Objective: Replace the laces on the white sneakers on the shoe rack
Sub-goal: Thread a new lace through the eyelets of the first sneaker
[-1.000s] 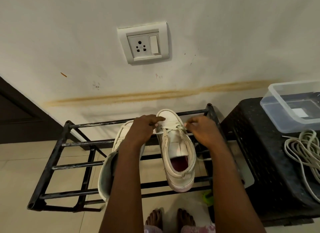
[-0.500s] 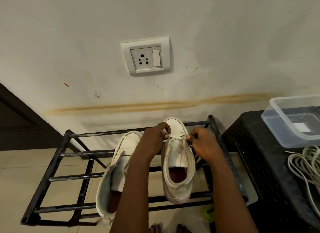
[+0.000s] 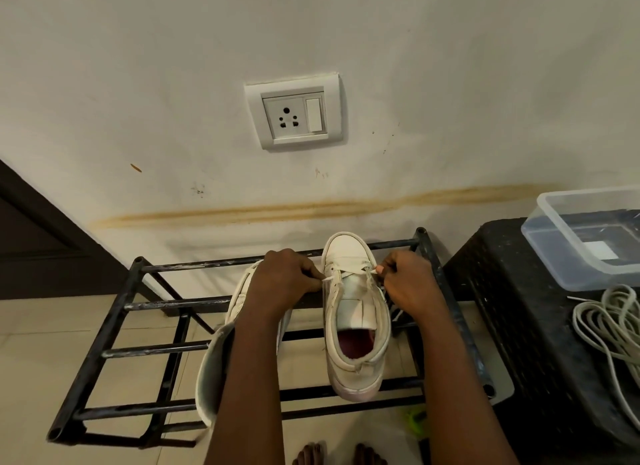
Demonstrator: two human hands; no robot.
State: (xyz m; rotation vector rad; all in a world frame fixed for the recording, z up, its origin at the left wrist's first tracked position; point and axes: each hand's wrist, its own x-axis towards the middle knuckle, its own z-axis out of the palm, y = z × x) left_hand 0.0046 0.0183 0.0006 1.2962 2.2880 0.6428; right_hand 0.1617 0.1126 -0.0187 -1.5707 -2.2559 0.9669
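Two hands busy in the head view, both tightly curled. Fingers of the left hand (image 3: 285, 279) bent in, thumb and forefinger pinched on one end of a white lace (image 3: 349, 273). Fingers of the right hand (image 3: 410, 286) in the same curl, tips nipped on the other end. Lace stretched across the lowest eyelets, straight between the two sets of fingertips.

Between the fingers too, the white sneaker (image 3: 356, 329): toe beyond them toward the wall, heel back beside the wrists, lying on the bars of the black shoe rack (image 3: 114, 312). Under the left fingers and forearm, a second sneaker (image 3: 216, 364), tilted over and mostly hidden.

Well off to the right of the right fingers, a black stool (image 3: 519, 326) bearing a clear plastic box (image 3: 571, 274) and a loose coil of pale cord (image 3: 609, 329). Far beyond the fingertips, up the wall, a white socket plate (image 3: 294, 113) above a brown streak (image 3: 311, 208). Back behind the wrists, bare toes (image 3: 311, 454) on the tiled floor.
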